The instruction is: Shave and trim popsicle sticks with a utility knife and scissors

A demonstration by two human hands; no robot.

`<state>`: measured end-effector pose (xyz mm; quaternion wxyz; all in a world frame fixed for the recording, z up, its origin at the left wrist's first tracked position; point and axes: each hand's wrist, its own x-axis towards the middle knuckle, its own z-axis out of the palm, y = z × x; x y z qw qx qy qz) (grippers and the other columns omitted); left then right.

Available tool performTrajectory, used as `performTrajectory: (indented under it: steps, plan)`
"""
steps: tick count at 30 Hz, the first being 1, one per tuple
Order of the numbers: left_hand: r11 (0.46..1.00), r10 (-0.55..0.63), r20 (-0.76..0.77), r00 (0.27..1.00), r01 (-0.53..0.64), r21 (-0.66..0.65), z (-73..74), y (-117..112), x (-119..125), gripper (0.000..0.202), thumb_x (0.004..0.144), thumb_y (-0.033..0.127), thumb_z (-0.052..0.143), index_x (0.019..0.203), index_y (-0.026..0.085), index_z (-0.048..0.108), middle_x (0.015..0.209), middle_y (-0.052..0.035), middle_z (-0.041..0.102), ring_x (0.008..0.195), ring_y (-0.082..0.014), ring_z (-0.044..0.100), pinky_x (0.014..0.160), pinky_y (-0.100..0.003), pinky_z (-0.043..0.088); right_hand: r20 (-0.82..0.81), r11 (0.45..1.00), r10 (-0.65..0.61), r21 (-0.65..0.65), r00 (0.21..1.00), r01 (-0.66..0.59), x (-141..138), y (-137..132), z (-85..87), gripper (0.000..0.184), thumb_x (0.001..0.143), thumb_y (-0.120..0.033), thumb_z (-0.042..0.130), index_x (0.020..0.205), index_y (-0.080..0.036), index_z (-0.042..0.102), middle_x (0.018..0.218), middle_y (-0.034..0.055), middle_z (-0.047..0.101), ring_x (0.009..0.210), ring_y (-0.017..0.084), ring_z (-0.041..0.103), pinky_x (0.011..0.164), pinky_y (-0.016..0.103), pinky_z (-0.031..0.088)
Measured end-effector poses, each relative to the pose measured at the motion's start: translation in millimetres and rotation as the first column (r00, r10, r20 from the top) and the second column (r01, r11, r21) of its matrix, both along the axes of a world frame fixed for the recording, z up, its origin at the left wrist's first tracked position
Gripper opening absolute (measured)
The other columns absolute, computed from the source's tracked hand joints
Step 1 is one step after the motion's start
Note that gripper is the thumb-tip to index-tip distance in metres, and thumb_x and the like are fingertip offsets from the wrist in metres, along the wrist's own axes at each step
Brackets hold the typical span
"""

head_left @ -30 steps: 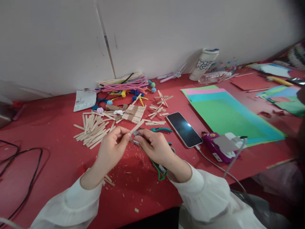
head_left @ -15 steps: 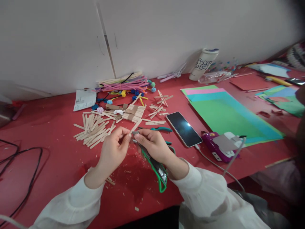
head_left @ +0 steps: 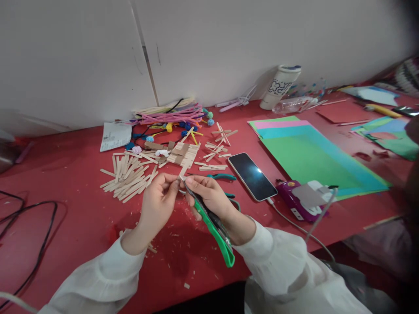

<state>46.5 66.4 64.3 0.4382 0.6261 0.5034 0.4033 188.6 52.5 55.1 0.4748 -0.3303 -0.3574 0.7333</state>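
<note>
Between thumb and fingertips, my left hand (head_left: 161, 195) pinches a wooden craft stick (head_left: 184, 169) that points up and away. My right hand (head_left: 209, 196) is closed around green-and-black cutting shears (head_left: 220, 236), their handles slanting down toward my right wrist. The grey head of the shears meets the craft stick right beside my left fingertips. Whether the blade bites into the wood is too small to tell. Below both hands, small wood chips (head_left: 187, 285) are scattered on the red table (head_left: 81, 213).
A pile of loose craft sticks (head_left: 131, 181) lies beyond my left hand, with pipe cleaners (head_left: 170, 117) behind. Teal-handled pliers (head_left: 222, 176) lie past my right hand. Further right are a phone (head_left: 252, 176), a purple power strip (head_left: 296, 200), coloured paper (head_left: 304, 152) and a tumbler (head_left: 279, 87).
The shears have turned in my right hand, so more of the green handle shows and their head lies across the stick. The craft stick has tilted more upright; my left hand barely moved.
</note>
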Motion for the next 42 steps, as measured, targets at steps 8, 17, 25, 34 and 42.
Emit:
performTrajectory:
  steps: [8, 17, 25, 34, 42]
  plan:
    - [0.999, -0.007, 0.054, 0.999, 0.009, -0.031, 3.9, 3, -2, 0.024, 0.079, 0.042, 0.060, 0.080, 0.019, 0.056, 0.060, 0.0003, 0.067, 0.051, -0.0147, 0.064, 0.052, -0.025, 0.052, 0.275, 0.897, -0.418, 0.280, 0.866, 0.344, 2, -5, 5.4, 0.025, 0.075, -0.043, 0.067, 0.076, -0.023, 0.051, 0.052, -0.0071, 0.053, 0.038, 0.008, 0.044, 0.036, 0.021, 0.035]
    - [0.986, -0.037, -0.158, 0.987, 0.062, 0.152, 0.8, -6, 0, 0.016, 0.086, 0.031, 0.053, 0.090, 0.020, 0.064, 0.083, -0.0043, 0.074, 0.072, -0.0181, 0.070, 0.066, -0.027, 0.054, 0.554, 0.823, -0.547, 0.494, 0.628, 0.281, -4, -6, -6.2, 0.012, 0.076, -0.031, 0.058, 0.072, -0.020, 0.057, 0.058, -0.0035, 0.052, 0.053, 0.011, 0.045, 0.052, 0.024, 0.037]
    - [0.930, 0.023, -0.337, 0.941, 0.104, 0.354, 0.6, -8, 1, 0.012, 0.084, 0.025, 0.053, 0.082, 0.021, 0.064, 0.080, -0.0036, 0.073, 0.070, -0.0167, 0.068, 0.067, -0.025, 0.050, 0.505, 0.882, -0.459, 0.354, 0.731, 0.310, 0, -1, -2.8, 0.010, 0.071, -0.029, 0.061, 0.068, -0.020, 0.059, 0.054, -0.0051, 0.052, 0.050, 0.010, 0.044, 0.049, 0.022, 0.034]
    - [0.891, 0.009, -0.382, 0.924, 0.166, 0.422, -5.4, -8, 0, 0.014, 0.082, 0.024, 0.051, 0.075, 0.021, 0.063, 0.072, -0.0025, 0.071, 0.063, -0.0159, 0.064, 0.061, -0.024, 0.046, 0.383, 0.920, -0.390, 0.202, 0.837, 0.336, -1, 3, -13.0, 0.014, 0.065, -0.027, 0.060, 0.057, -0.019, 0.052, 0.045, -0.0074, 0.048, 0.040, 0.007, 0.040, 0.040, 0.020, 0.032]
    - [0.938, -0.002, -0.312, 0.950, 0.111, 0.329, -9.0, -13, -4, 0.010, 0.081, 0.024, 0.054, 0.079, 0.020, 0.063, 0.068, -0.0004, 0.070, 0.059, -0.0159, 0.064, 0.056, -0.023, 0.045, 0.258, 0.960, -0.282, 0.075, 0.924, 0.272, -6, 6, -15.9, 0.018, 0.061, -0.031, 0.064, 0.053, -0.020, 0.052, 0.042, -0.0080, 0.049, 0.031, 0.007, 0.043, 0.033, 0.020, 0.035]
